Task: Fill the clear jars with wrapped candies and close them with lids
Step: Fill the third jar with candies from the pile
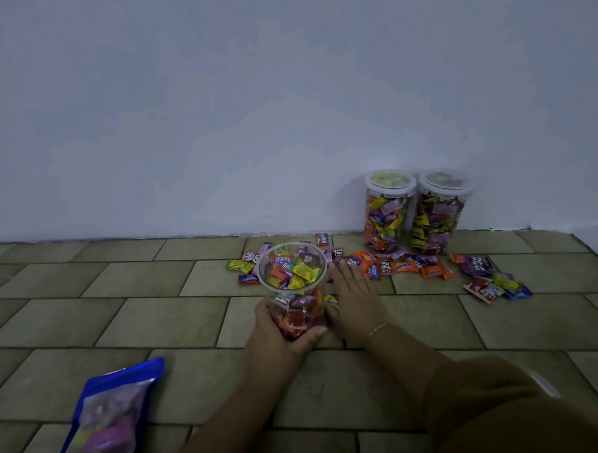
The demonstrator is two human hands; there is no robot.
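Open jar (293, 281): clear, lidless, part-filled with mixed wrapped candies | left hand (278, 333) wrapped round its base | right hand (354, 301) flat, fingers straight, beside it on floor (157, 318)

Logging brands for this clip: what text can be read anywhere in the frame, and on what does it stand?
"mentos": orange wrappers on the floor.
"Relaxa": red wrapper by the wall, and, upside down, a red wrapper in the open jar.
Too blurred: purple wrappers, jar lids, blue bag.
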